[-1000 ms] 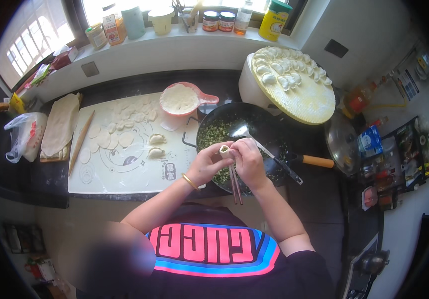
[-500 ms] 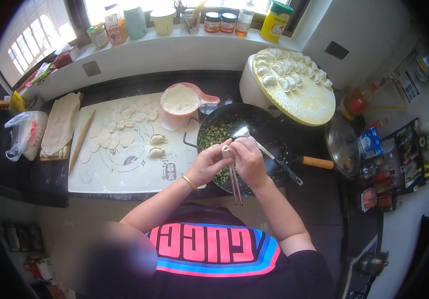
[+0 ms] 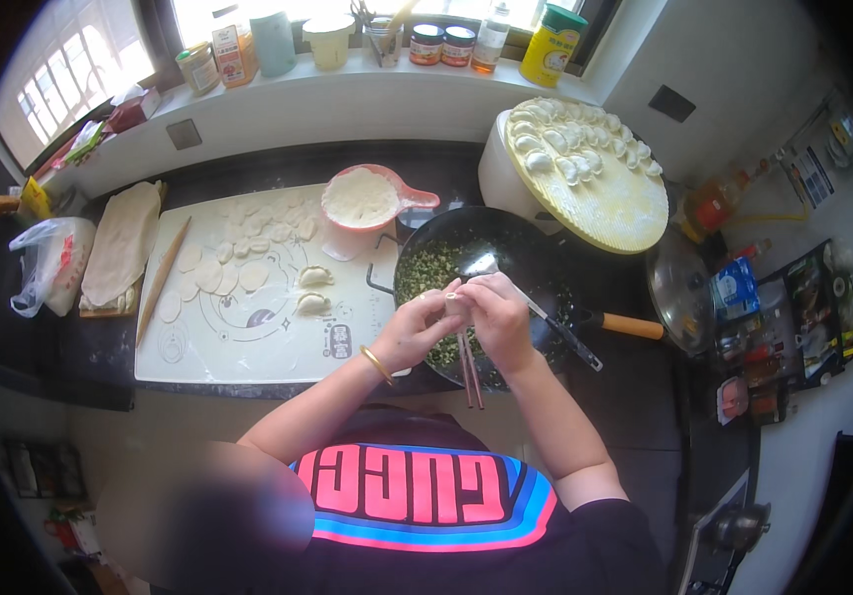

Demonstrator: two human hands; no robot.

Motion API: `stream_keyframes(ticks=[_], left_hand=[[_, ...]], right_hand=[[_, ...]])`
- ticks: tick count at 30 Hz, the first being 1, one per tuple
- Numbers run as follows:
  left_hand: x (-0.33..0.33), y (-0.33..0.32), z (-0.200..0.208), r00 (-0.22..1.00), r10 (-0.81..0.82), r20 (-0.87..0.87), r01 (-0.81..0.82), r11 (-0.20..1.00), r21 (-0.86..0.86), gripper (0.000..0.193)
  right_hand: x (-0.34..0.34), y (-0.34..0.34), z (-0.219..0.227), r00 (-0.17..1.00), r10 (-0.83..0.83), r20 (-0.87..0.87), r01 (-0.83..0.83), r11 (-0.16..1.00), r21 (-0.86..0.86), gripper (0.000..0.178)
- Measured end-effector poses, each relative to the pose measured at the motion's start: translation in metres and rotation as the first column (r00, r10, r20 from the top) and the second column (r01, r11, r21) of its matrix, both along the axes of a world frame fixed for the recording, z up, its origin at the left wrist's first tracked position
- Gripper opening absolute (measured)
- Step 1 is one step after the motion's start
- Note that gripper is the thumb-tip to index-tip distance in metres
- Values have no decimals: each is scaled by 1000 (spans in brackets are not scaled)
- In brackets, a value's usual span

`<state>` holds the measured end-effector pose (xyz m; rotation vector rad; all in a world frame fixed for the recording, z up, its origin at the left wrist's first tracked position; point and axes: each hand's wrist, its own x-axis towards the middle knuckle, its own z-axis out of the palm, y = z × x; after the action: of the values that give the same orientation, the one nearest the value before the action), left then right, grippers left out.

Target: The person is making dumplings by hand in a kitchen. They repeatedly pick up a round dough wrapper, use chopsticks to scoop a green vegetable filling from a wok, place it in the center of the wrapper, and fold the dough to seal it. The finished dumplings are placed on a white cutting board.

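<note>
Both hands meet over the near part of a dark wok (image 3: 536, 253) that holds chopped green filling (image 3: 433, 260). Between their fingertips is a small pale dumpling (image 3: 452, 297), mostly covered by the fingers. My left hand (image 3: 426, 325), with a gold bangle at its wrist, is closed on one side of it. On the other side my right hand (image 3: 500, 315) pinches its edge. Below them a pair of chopsticks (image 3: 471, 372) leans over the wok's near rim. To the left, two folded dumplings (image 3: 313, 290) lie on a white mat (image 3: 238, 362), near several round dough wrappers (image 3: 218, 276).
A pink bowl of flour (image 3: 362, 198) stands behind the mat. At the back right, a yellow round tray (image 3: 635, 213) of dumplings rests on a white container. A rolling pin (image 3: 163, 281) and a dough sheet (image 3: 121, 248) lie at left. A metal-ended spatula (image 3: 570, 339) crosses the wok.
My fingers have drawn closer over the dumpling, and its opening looks narrower. Everything else keeps its place apart from a slight shift of the view.
</note>
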<state>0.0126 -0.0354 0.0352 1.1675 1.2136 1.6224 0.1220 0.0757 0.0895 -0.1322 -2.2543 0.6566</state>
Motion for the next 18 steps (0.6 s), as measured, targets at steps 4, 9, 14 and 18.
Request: stream_keyframes(ticks=[4, 9, 14, 18], left_hand=[[0, -3, 5, 990, -43, 131, 51, 997, -57, 30], [-1, -4, 6, 992, -67, 109, 72, 996, -46, 47], [0, -3, 4, 1000, 22, 19, -22, 999, -25, 72], [1, -6, 10, 998, 49, -36, -52, 996, -73, 74]], right_hand=[[-2, -4, 16, 1000, 19, 6, -19, 998, -52, 8], [-5, 0, 12, 997, 42, 60, -46, 997, 65, 11], [-2, 7, 8, 994, 57, 92, -65, 994, 89, 10], [-8, 5, 15, 986, 116, 122, -131, 983, 129, 10]])
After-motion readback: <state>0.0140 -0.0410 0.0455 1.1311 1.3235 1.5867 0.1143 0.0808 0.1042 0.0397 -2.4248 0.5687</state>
